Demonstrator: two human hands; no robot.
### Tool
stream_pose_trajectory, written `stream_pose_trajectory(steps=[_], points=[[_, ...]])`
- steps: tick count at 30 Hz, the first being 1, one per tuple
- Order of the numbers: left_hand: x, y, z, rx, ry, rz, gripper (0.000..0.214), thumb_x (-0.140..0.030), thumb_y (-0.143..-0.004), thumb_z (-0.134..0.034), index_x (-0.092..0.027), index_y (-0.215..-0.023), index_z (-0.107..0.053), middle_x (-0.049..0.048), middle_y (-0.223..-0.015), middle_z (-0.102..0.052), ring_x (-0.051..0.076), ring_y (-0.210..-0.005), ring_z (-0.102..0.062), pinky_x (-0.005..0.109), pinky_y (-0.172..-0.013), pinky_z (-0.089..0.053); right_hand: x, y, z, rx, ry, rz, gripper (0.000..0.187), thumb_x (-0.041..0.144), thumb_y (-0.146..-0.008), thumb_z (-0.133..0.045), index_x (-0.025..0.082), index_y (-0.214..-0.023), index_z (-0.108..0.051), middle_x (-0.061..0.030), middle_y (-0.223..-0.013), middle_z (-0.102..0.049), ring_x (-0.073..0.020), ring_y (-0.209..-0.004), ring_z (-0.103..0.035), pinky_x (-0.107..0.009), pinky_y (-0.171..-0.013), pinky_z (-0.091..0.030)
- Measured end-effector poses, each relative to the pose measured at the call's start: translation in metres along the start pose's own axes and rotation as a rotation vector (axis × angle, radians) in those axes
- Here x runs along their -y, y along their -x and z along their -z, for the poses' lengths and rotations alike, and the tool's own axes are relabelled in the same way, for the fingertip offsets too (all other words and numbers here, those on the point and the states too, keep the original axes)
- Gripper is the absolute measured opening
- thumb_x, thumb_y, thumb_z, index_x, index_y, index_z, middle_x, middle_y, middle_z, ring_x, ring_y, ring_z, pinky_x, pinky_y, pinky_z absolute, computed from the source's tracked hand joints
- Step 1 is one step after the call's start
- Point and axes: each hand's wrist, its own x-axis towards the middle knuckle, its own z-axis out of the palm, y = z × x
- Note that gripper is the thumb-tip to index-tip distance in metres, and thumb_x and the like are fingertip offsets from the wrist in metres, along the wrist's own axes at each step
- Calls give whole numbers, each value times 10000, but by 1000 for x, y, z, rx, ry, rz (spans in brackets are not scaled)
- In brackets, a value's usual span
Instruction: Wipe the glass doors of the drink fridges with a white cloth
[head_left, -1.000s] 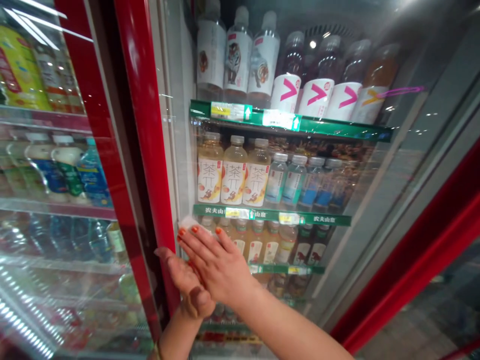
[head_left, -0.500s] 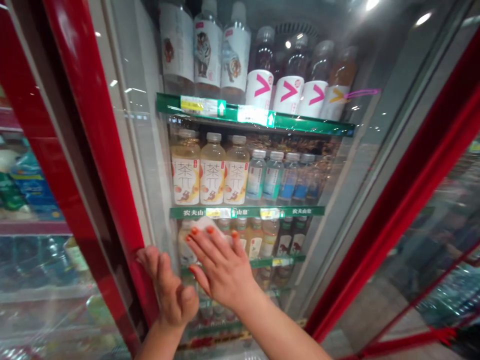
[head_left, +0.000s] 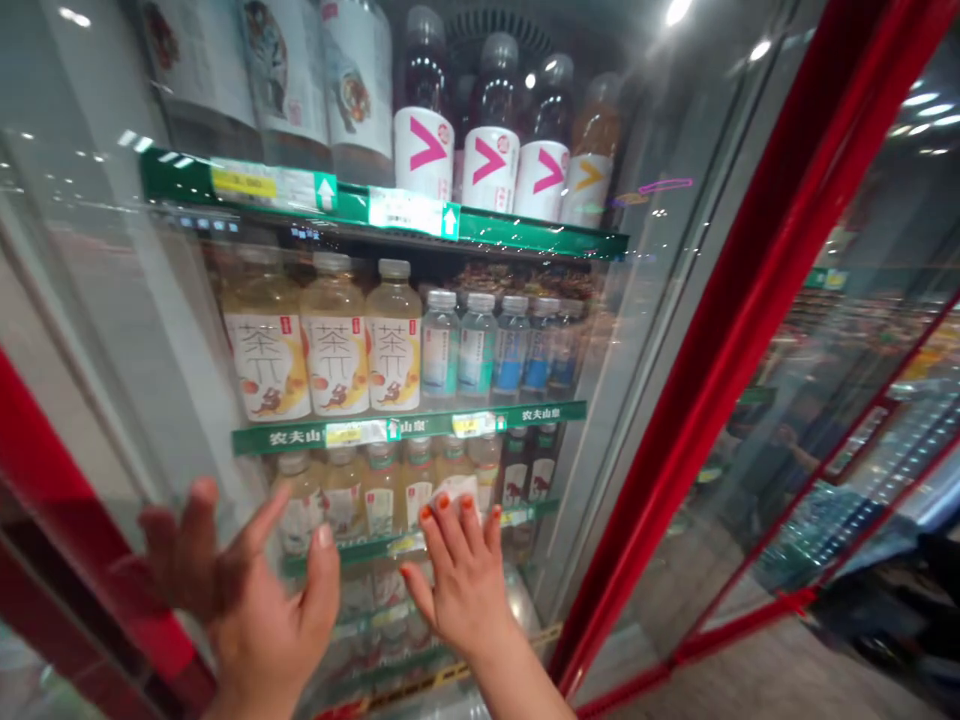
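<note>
I face the glass door (head_left: 637,330) of a red-framed drinks cooler. My right hand (head_left: 461,575) lies flat on the glass with fingers spread, pressing a small white wipe (head_left: 452,490) under its fingertips. My left hand (head_left: 251,600) is open, fingers apart, held up to the glass near the red door frame (head_left: 75,540) at lower left; it is blurred. Behind the glass, yellow tea bottles (head_left: 330,345) and small water bottles (head_left: 487,340) stand on a green-edged shelf (head_left: 405,428).
White-labelled bottles with pink arrows (head_left: 487,155) fill the top shelf. More bottles stand on the lower shelves. A red door frame (head_left: 742,300) runs diagonally at right, with another glass cooler door and store reflections beyond it.
The view has swung right and the left cooler has left the picture. My right hand with the wipe slid rightward across the glass. My left hand came off the red frame and opened.
</note>
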Motion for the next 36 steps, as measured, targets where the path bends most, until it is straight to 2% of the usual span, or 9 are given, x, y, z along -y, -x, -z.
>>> stream_pose_trajectory(steps=[3, 7, 10, 14, 20, 23, 27, 31, 36], points=[[-37, -21, -20, -33, -114, -230, 900, -197, -952, -744, -399, -1729, -338, -76, -1868, -154, 315, -1739, -148, 565, -1456, -120, -48, 16, 11, -25, 55, -283, 804, 327, -1104, -448, 165, -1789, -61, -142, -1871, -113, -320, -1746, 75, -723, -1377, -80], [-71, -42, -52, 17, -191, -367, 917, -259, -981, -730, -269, -1764, -252, -16, -1870, -93, 236, -1752, -5, 491, -1447, 39, -106, -26, 29, -151, 6, -531, 784, 418, -1147, -306, 121, -1776, 55, -224, -1864, 28, -401, -1738, 81, -840, -1291, -223], [-76, -43, -62, 8, -260, -354, 904, -293, -979, -739, -239, -1756, -278, 8, -1856, -163, 226, -1752, -25, 484, -1439, 60, -99, -38, 25, -141, -39, -413, 814, 467, -1144, -297, 83, -1770, 55, -233, -1862, 60, -407, -1742, 14, -774, -1306, -289], [-71, -39, -63, 6, -280, -337, 909, -299, -981, -732, -281, -1761, -265, -10, -1859, -155, 203, -1750, -21, 466, -1441, 50, -85, 14, 11, -41, -14, -263, 821, 451, -1137, -360, 79, -1774, 0, -210, -1868, 45, -379, -1745, 13, -709, -1305, -354], [-70, -35, -64, 56, -259, -286, 966, -281, -973, -730, -326, -1776, -194, -76, -1865, -77, 201, -1747, 53, 455, -1442, 86, -107, -4, 26, -111, -134, -601, 812, 527, -1151, -217, 119, -1763, 128, -263, -1846, 128, -449, -1730, 72, -866, -1272, -203], [-68, -35, -64, 59, -269, -302, 927, -302, -992, -691, -324, -1776, -196, -68, -1867, -89, 219, -1749, 40, 488, -1441, 80, -79, -36, 25, -104, -159, -359, 835, 530, -1139, -297, 96, -1776, 24, -215, -1869, 1, -381, -1744, 29, -725, -1364, -159], [-66, -37, -63, 42, -296, -334, 952, -310, -969, -722, -322, -1774, -212, -37, -1867, -112, 260, -1753, 0, 543, -1442, 65, -42, 9, 9, -66, -93, -93, 889, 401, -1065, -552, 101, -1781, -116, -150, -1856, -207, -280, -1751, -42, -492, -1427, -118], [-64, -36, -57, 63, -300, -383, 962, -295, -960, -740, -349, -1768, -222, -38, -1868, -127, 260, -1752, -26, 524, -1447, 26, -69, 51, 4, -55, -81, -314, 879, 290, -1073, -509, 100, -1781, -24, -244, -1851, -93, -406, -1739, -1, -755, -1347, -223], [-49, -17, -33, 36, -308, -260, 899, -196, -996, -666, -364, -1766, -234, -52, -1874, -72, 229, -1750, 25, 495, -1435, 61, -85, -31, 21, -156, -145, -509, 836, 342, -1116, -415, 128, -1777, 48, -239, -1855, 17, -428, -1737, 8, -856, -1292, -172]])
